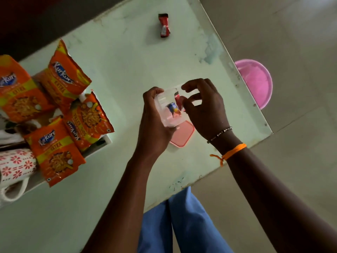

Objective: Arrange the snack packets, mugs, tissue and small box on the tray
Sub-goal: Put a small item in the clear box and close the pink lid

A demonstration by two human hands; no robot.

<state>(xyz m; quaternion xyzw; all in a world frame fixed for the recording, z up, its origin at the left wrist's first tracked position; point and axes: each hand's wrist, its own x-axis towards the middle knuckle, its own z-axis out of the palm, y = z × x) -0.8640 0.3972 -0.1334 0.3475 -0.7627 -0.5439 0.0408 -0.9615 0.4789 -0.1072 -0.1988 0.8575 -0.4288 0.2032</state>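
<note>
My left hand (pixel 155 114) grips a small clear plastic box (pixel 167 117) above the table, with a blue candy (pixel 173 107) inside. My right hand (pixel 204 105) pinches a red wrapper (pixel 178 100) at the box's open top. The box's pink lid (pixel 182 136) lies on the table just below. Several orange snack packets (pixel 62 77) lie on the white tray (pixel 107 139) at the left. A white mug with red flowers (pixel 16 165) lies on its side at the tray's near end. No tissue can be made out.
A red candy wrapper (pixel 164 25) lies alone at the far side of the pale green table (pixel 127 61). A pink plastic stool (pixel 257 83) stands on the floor past the table's right edge. My blue trouser legs (pixel 182 221) are below the table's near corner.
</note>
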